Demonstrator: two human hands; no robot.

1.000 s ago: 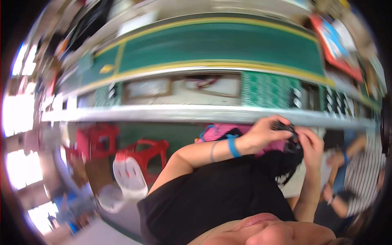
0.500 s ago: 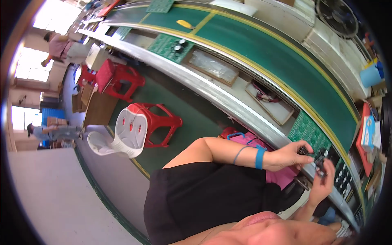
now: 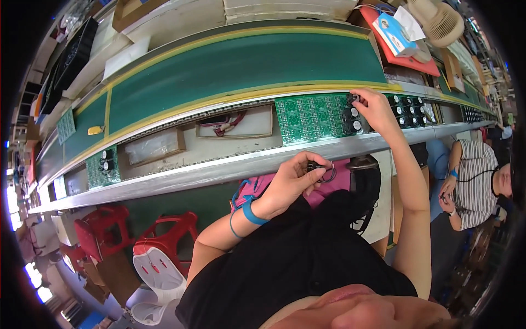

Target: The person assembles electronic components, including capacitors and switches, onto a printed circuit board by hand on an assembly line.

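A green circuit board lies on the metal rail in front of me. Black capacitors with white tops stand along its right end. At the upper right corner of the board, my right hand pinches a small black capacitor against it, partly hidden by the fingers. My left hand is held before my chest, just short of the rail. Closed fingers there grip a small dark part, with a thin dark loop beside it; its exact kind is not clear.
To the right sits another board with several capacitors. Left of my board are a tray with dark red parts and a box of clear bags. A green belt runs behind. A person in stripes sits at right.
The view has swung to the right. My hands, close together before, are now apart: the right has reached onto the board's right end, while the left stays nearer my body.
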